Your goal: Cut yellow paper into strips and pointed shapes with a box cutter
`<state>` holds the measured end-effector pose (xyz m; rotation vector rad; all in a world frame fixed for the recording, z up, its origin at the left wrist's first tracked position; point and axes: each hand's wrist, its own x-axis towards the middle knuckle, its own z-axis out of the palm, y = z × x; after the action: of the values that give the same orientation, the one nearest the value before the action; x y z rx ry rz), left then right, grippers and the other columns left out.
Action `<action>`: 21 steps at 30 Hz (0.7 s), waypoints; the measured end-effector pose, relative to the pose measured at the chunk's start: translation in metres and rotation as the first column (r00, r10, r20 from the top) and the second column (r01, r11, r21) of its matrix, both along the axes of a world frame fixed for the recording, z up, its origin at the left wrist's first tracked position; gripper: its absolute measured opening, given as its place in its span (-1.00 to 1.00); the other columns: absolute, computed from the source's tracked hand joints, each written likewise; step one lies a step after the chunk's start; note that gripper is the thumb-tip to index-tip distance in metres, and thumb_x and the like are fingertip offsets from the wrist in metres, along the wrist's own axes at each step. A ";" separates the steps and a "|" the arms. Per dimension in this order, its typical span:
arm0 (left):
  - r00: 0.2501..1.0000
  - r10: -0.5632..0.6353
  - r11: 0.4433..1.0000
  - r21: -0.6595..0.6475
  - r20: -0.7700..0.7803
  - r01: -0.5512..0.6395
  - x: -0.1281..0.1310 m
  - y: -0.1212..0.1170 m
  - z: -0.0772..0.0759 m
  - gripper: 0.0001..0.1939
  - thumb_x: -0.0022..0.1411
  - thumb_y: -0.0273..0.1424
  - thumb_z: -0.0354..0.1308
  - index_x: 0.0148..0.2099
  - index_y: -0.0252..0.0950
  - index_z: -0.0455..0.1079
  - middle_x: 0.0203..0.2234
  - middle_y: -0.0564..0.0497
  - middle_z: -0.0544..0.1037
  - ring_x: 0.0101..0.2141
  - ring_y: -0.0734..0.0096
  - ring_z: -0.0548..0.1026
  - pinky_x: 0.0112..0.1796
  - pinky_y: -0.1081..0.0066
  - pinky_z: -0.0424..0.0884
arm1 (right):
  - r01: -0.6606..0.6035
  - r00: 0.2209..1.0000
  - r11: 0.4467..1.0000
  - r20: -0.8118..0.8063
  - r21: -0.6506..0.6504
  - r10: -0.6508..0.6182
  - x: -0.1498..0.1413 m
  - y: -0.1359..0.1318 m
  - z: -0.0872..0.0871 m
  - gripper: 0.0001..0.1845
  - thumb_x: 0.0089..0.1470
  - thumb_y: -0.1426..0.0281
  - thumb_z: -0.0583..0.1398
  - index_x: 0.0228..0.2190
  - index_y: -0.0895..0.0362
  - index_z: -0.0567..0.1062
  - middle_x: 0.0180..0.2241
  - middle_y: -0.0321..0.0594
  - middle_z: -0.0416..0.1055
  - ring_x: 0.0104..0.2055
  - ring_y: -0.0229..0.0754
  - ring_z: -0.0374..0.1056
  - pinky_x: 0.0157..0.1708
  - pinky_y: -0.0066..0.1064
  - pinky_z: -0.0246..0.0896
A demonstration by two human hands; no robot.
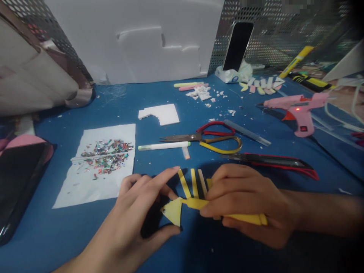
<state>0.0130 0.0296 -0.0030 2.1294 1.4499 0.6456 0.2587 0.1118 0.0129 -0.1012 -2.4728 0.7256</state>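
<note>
My left hand (pixel 145 204) pinches a small pale yellow triangular piece (pixel 174 212) between its thumb and fingers, with the index finger stretched out above it. The piece has a small dark spot near its left corner. A yellow marker (pixel 196 203) is gripped in my right hand (pixel 244 201), its tip at the upper right corner of the piece. Just behind the marker lie narrow yellow strips (pixel 184 184) and one whiter strip (pixel 203 181), partly hidden by my right fingers.
Beyond my hands lie scissors (pixel 182 138), a white pen (pixel 165 146) and a box cutter (pixel 278 161). A pink glue gun (pixel 301 106) with a lit red light stands right. Shiny flakes (pixel 110 151) cover white paper (pixel 68 193) at left. A phone (pixel 238 45) leans at the back.
</note>
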 end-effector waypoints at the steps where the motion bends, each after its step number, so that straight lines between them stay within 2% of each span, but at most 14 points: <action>1: 1.000 -0.005 1.000 0.001 -0.001 0.005 0.000 0.000 0.000 -0.24 0.16 -0.44 0.22 0.31 -0.05 -0.06 -0.24 0.07 0.49 -0.22 0.30 0.44 -0.06 0.20 0.27 | -0.005 1.000 1.000 0.005 -0.004 0.005 0.000 0.000 0.000 -0.72 0.25 0.46 0.00 -0.23 0.30 0.49 -0.37 -0.11 0.51 -0.32 -0.28 0.40 -0.22 -0.37 0.27; 4: 1.000 -0.016 1.000 0.005 0.001 0.016 0.000 0.001 -0.001 -0.23 0.16 -0.43 0.22 0.31 -0.05 -0.07 -0.24 0.06 0.49 -0.23 0.30 0.44 -0.06 0.19 0.27 | -0.070 0.997 0.997 0.013 0.023 0.070 0.000 -0.001 0.000 -0.72 0.25 0.41 0.02 -0.25 0.26 0.50 -0.38 -0.14 0.51 -0.32 -0.26 0.39 -0.26 -0.38 0.28; 8: 1.000 -0.023 1.000 -0.011 0.013 0.023 -0.001 0.001 -0.001 -0.22 0.17 -0.44 0.22 0.32 -0.04 -0.09 -0.23 0.06 0.48 -0.22 0.29 0.42 -0.05 0.18 0.24 | 0.017 1.000 1.000 0.023 -0.002 -0.016 0.000 0.000 0.000 -0.72 0.26 0.45 0.00 -0.20 0.28 0.47 -0.36 -0.13 0.53 -0.31 -0.28 0.40 -0.20 -0.36 0.28; 12: 0.999 -0.031 0.999 -0.021 0.027 0.032 0.000 0.001 -0.001 -0.21 0.17 -0.46 0.22 0.32 -0.05 -0.10 -0.22 0.06 0.46 -0.21 0.29 0.39 -0.04 0.17 0.21 | -0.071 0.997 0.997 0.023 0.041 0.070 0.000 0.000 0.000 -0.74 0.25 0.41 0.03 -0.23 0.26 0.49 -0.38 -0.16 0.51 -0.32 -0.27 0.39 -0.26 -0.39 0.27; 16: 0.999 -0.026 1.000 -0.016 0.030 0.027 0.001 0.001 -0.001 -0.21 0.16 -0.48 0.22 0.32 -0.05 -0.10 -0.23 0.07 0.46 -0.21 0.29 0.39 -0.05 0.20 0.20 | -0.013 1.000 1.000 0.019 0.009 0.013 0.000 -0.001 -0.001 -0.73 0.25 0.44 0.01 -0.20 0.29 0.48 -0.35 -0.12 0.53 -0.30 -0.26 0.39 -0.20 -0.36 0.26; 21: 0.999 -0.029 0.999 -0.021 0.029 0.029 0.001 0.001 0.000 -0.22 0.18 -0.49 0.21 0.32 -0.04 -0.10 -0.23 0.07 0.46 -0.21 0.29 0.39 -0.06 0.22 0.20 | -0.049 0.999 0.998 0.019 0.040 0.049 0.000 0.000 -0.002 -0.74 0.25 0.41 0.04 -0.23 0.26 0.50 -0.35 -0.17 0.53 -0.30 -0.26 0.38 -0.22 -0.38 0.26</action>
<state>0.0139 0.0303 -0.0031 2.1121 1.4023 0.6440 0.2591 0.1113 0.0108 -0.0322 -2.5132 0.6981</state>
